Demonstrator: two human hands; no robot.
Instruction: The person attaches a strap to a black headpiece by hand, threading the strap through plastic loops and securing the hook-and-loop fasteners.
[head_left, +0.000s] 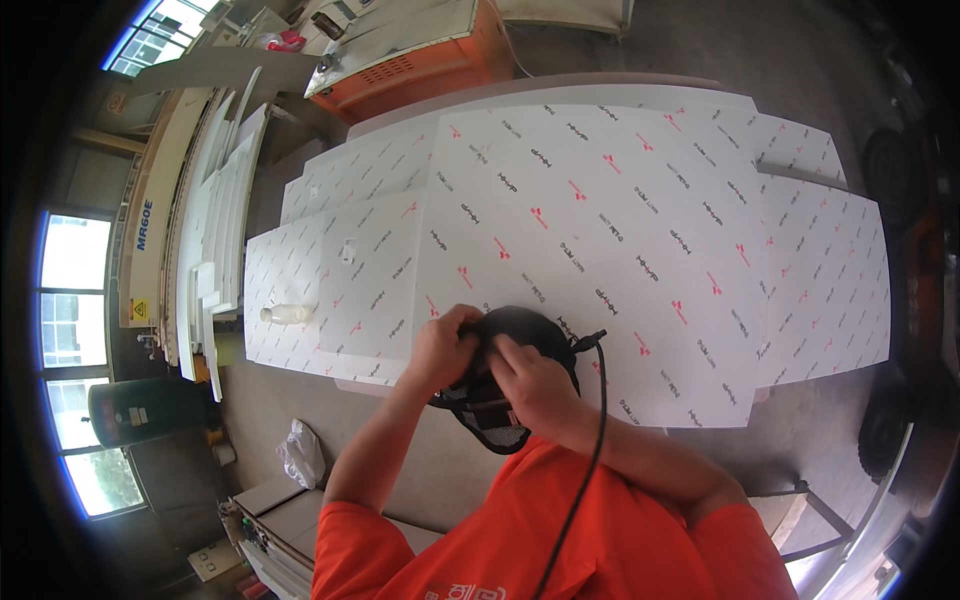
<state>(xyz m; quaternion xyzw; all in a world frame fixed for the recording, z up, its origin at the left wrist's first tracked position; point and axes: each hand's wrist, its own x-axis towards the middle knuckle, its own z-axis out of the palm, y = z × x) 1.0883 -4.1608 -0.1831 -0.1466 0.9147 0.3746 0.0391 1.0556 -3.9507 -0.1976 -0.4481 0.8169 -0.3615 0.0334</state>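
Fabric item [530, 325], black and rounded, shows mesh [507, 438] at its near end.

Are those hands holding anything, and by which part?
A black bag-like thing: the left hand grips its left edge; the right hand is over its middle, exact grip hidden.

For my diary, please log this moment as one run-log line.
left hand: on black mesh item | right hand: on same item | black cable: crosses right forearm | bottle: lying on printed sheet

A workshop, with stacked white panels [560, 215], an orange cabinet [425, 82] (vented) and green tank [150, 410].
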